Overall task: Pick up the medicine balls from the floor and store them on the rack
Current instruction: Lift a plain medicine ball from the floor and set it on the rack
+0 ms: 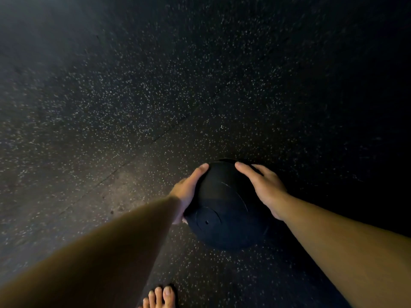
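Observation:
A black medicine ball (224, 210) with a round valve patch sits low in the middle of the head view, over the dark speckled floor (138, 96). My left hand (189, 192) presses flat against its left side, fingers reaching over the top. My right hand (264, 187) lies on its upper right side, fingers spread toward the far edge. Both hands grip the ball between them. I cannot tell whether it rests on the floor or is just off it. No rack is in view.
Black rubber flooring with white flecks fills the view, with a seam (169, 132) running diagonally. A bare foot (160, 296) shows at the bottom edge, just near the ball. The right side lies in deep shadow.

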{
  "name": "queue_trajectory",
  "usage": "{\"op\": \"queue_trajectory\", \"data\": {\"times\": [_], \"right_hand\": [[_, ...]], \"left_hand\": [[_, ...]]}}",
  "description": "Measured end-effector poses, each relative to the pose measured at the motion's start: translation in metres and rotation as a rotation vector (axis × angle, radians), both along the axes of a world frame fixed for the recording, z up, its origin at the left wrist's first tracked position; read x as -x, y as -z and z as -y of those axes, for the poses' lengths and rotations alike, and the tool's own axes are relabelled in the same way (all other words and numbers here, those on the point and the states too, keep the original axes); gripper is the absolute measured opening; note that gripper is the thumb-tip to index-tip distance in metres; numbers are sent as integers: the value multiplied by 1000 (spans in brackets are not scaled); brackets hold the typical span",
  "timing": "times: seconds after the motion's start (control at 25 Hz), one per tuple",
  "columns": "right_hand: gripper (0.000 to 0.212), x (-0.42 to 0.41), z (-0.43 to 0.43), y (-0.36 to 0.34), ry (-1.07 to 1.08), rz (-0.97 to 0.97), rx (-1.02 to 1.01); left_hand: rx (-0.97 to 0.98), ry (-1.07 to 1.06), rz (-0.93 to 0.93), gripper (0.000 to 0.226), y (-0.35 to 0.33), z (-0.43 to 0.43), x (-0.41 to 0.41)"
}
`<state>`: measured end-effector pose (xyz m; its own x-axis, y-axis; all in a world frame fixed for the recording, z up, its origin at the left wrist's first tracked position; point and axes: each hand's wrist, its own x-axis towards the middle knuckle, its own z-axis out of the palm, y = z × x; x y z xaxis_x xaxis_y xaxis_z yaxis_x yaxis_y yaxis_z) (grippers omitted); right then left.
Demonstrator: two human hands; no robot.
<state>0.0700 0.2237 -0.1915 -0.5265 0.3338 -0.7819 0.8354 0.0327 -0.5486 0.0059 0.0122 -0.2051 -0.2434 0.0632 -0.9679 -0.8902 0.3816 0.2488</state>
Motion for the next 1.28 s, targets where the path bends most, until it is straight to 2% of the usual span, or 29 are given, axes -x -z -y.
{"op": "queue_trajectory", "data": {"times": [0.08, 0.2, 0.36, 0.56, 0.68, 0.8, 1.08, 1.16, 1.28], "right_hand": [[108, -3, -2, -10, 21, -43, 10], [104, 6, -1, -42, 43, -141, -23], [94, 54, -17, -145, 90, -281, -51], [88, 130, -68, -345, 139, -475, -134], [83, 175, -109, -496, 185, -631, -204], [77, 200, -155, -656, 279, -824, -279], [82, 171, -285, -961, 556, -1157, -559], [85, 154, -335, -1025, 634, -1243, -626], [87, 138, -414, -1095, 658, -1315, -701]], "left_hand": [[25, 38, -126, 125, -29, -10, 7], [66, -30, -314, 135, -66, -5, 9], [81, -51, -494, 127, -180, -29, 56], [-25, -10, -724, 120, -387, -81, 136], [-134, 20, -875, 119, -537, -122, 190], [-243, 61, -1042, 108, -694, -172, 225], [-537, 254, -1336, 68, -1005, -331, 236], [-653, 319, -1389, 70, -1072, -391, 229], [-806, 344, -1400, 71, -1136, -481, 224]]}}
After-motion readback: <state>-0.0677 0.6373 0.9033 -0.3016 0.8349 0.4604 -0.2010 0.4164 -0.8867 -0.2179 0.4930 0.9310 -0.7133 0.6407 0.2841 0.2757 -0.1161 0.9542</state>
